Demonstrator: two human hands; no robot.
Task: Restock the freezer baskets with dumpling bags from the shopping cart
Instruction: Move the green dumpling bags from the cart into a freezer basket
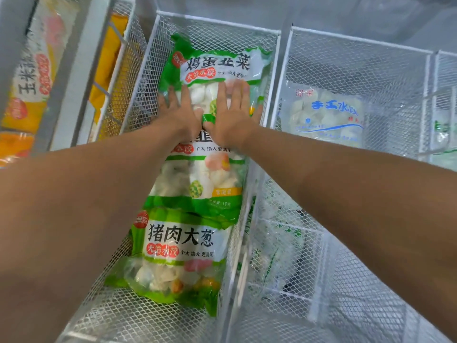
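A long white mesh basket in the freezer holds three green-and-white dumpling bags in a row. The far bag lies against the basket's back end. My left hand and my right hand both rest flat on its lower half, fingers spread, palms down, not gripping. The middle bag overlaps under the far one and is partly hidden by my wrists. The near bag lies closest to me.
To the right, another mesh basket holds a clear blue-printed dumpling bag. A lower right basket has more clear bags. Yellow-orange bags fill the baskets on the left. The shopping cart is out of view.
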